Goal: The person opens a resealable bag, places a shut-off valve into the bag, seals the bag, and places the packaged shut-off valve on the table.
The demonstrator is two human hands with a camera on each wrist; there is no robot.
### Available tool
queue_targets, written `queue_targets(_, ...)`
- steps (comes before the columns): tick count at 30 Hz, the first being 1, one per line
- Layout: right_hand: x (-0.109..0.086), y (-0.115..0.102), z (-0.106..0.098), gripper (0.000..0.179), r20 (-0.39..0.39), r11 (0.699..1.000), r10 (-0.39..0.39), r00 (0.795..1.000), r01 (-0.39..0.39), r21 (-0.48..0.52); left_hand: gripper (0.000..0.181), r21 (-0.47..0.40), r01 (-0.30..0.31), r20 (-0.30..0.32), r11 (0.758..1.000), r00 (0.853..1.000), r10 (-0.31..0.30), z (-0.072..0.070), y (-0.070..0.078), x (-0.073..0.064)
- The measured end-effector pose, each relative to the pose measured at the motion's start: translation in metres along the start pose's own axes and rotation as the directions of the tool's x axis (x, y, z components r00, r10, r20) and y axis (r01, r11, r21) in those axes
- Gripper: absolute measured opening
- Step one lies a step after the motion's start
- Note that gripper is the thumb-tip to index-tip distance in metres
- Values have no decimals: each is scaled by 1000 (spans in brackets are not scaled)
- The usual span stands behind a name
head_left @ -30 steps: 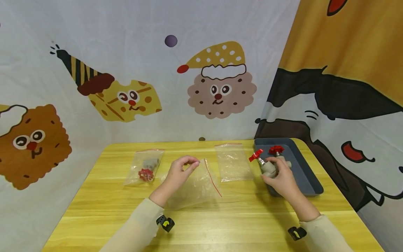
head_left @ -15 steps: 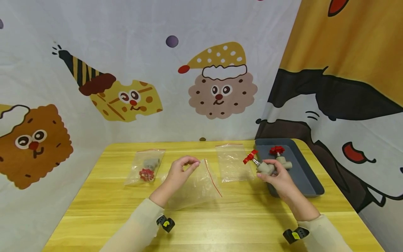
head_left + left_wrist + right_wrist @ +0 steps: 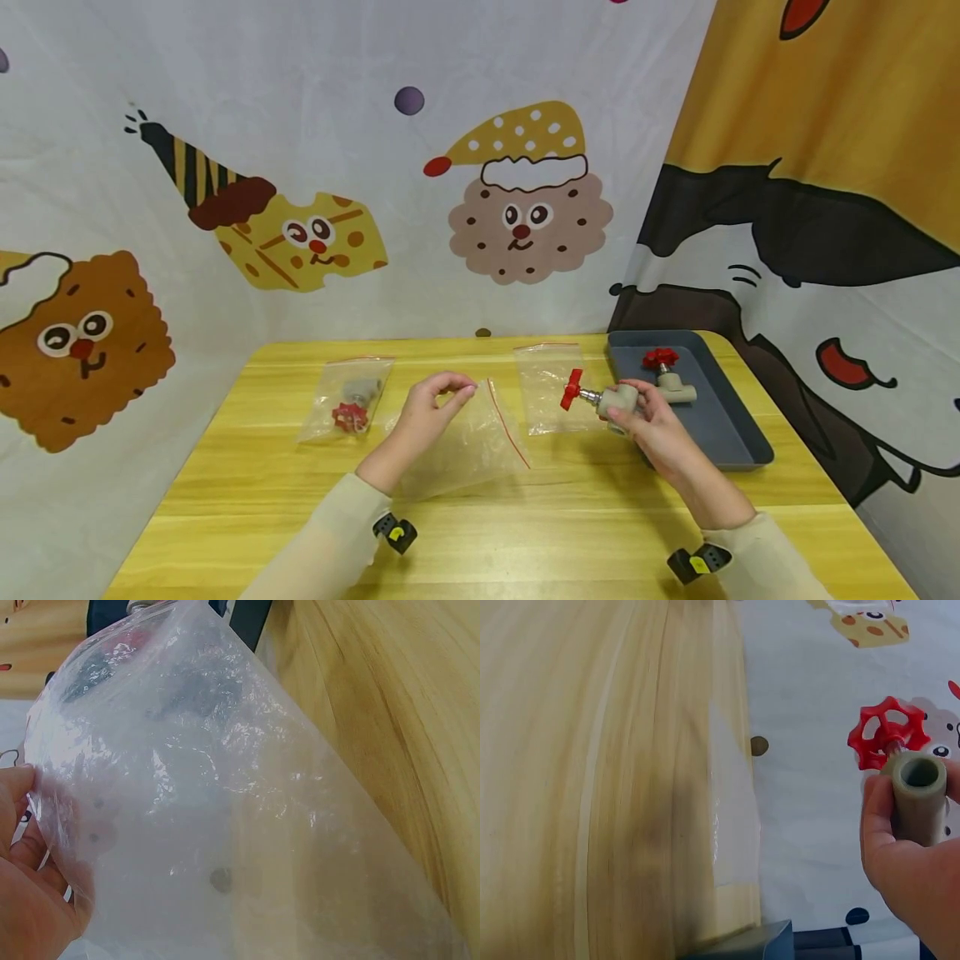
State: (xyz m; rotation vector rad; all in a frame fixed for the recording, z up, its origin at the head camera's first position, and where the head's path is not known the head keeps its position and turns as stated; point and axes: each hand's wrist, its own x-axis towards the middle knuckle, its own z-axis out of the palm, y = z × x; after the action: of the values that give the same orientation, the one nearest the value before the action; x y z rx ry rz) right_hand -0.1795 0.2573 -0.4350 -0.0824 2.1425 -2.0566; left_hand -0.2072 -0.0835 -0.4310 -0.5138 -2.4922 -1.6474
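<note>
My left hand (image 3: 429,414) pinches a clear zip bag (image 3: 468,454) by its edge near the red-striped mouth, over the middle of the table. In the left wrist view the bag (image 3: 187,802) spreads wide beside the thumb and fingers. My right hand (image 3: 663,427) grips a stop valve (image 3: 618,402) by its beige pipe body, left of the grey tray. Its red handwheel (image 3: 572,390) points left, toward the bag. From the right wrist the valve's open pipe end (image 3: 920,774) faces the camera.
The grey tray (image 3: 738,417) on the right holds a second red-handled valve (image 3: 671,379). A flat clear zip bag (image 3: 555,400) lies at the back. Further left, another bag with a valve (image 3: 352,408) inside rests on the wooden table (image 3: 247,500).
My right hand has lifted the valve away from the tray and carried it left, its handwheel turning to point sideways. The left hand and its bag have stayed put.
</note>
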Motion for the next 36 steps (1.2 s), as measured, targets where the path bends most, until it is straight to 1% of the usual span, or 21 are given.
queue_targets(2, 0, 0, 2, 56, -2, 1000, -13, 1000, 13, -5, 16, 1, -2, -3, 1000, 1000, 2, 0, 0, 0)
queue_targets(5, -1, -1, 4, 56, -4, 1000, -19, 1000, 19, -11, 16, -3, -4, -6, 1000, 1000, 4, 1, 1, 0)
queue_targets(11, -3, -7, 12, 54, 25, 999, 17, 1000, -18, 43, 17, -13, -4, -6, 1000, 1000, 4, 2, 1, 0)
queue_targets(14, -5, -11, 18, 54, 38, 1000, 9, 999, -10, 26, 17, -8, 6, -6, 1000, 1000, -6, 1, 1, 0)
queue_targets(17, -9, -16, 26, 57, 11, 1000, -10, 1000, 11, -17, 17, 3, 14, -3, 1000, 1000, -14, 1, 1, 0)
queue_targets(19, -11, -20, 33, 59, -25, 999, -13, 1000, 12, -42, 18, 7, 8, -4, 1000, 1000, -8, 1, 1, 0)
queue_targets(23, -16, -27, 49, 58, -86, 1000, -11, 996, 8, -28, 19, 10, -2, -23, 1000, 1000, 2, 1, 1, 1)
queue_targets(25, -17, -29, 56, 54, -106, 1000, -25, 994, 25, -6, 19, 12, -4, -39, 1000, 999, 4, 2, 1, 2)
queue_targets(29, -19, -29, 67, 50, -130, 996, -84, 988, 87, 18, 17, 15, 1, -64, 1000, 998, 0, 3, 1, 4)
queue_targets(36, -17, -25, 82, 53, -159, 984, -178, 971, 173, -43, 15, 9, -27, -102, 1000, 994, 28, 6, 4, 7)
